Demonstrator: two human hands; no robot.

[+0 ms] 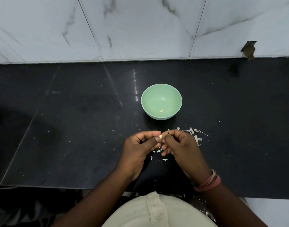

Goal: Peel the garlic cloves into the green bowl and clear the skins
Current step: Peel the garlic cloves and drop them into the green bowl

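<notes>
**Garlic clove pinched between both hands above the black counter**

While both hands meet over the near part of the black counter [75, 112], a small pale garlic clove [160, 137] sits pinched between them. The left hand [139, 149] has its thumb and curled forefinger closed on the clove's left side; the right hand [181, 145] curls its fingertips against the clove's right side, its other fingers folded under the palm. Whether skin is lifting off the clove is hard to tell, since the fingers cover most of it.

Beyond the hands stands the green bowl [150, 95], upright on the counter and well apart from them. One peeled clove [161, 110] lies on the bowl's floor toward its near side.

Torn white skins [198, 139] are scattered on the counter just right of the right hand, with more bits [159, 150] lying under and between the two hands. One unpeeled clove [196, 130] rests among the scraps beyond the right hand, beside a thin straw-like stem.

Pink bands [209, 181] circle the right wrist. A cream buttoned shirt [157, 210] fills the bottom edge. White marble-veined wall tiles [140, 27] rise behind the counter.
</notes>
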